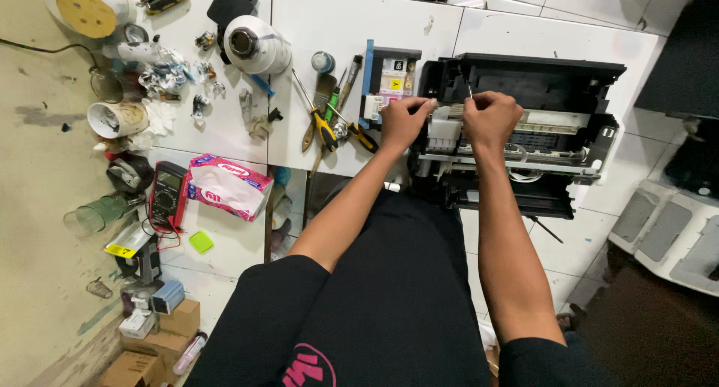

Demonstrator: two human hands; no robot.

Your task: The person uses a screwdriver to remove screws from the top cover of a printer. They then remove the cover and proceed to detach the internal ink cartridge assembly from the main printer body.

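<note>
Both fists clenched: right hand (pixel 490 117) grips a thin tool, left hand (pixel 404 121) pinches the opened printer (pixel 554 95) carriage; yellow pliers (pixel 323 128) just left

The opened printer (pixel 524 125) is showing matt black plastic with a metal rail; the pliers (pixel 323 128) are wearing glossy yellow grips; the floor tiles (pixel 352 27) are looking smooth and white.

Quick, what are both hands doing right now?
Left hand: fingers curled, touching the white part inside the open printer.
Right hand: closed on a thin tool.
</note>
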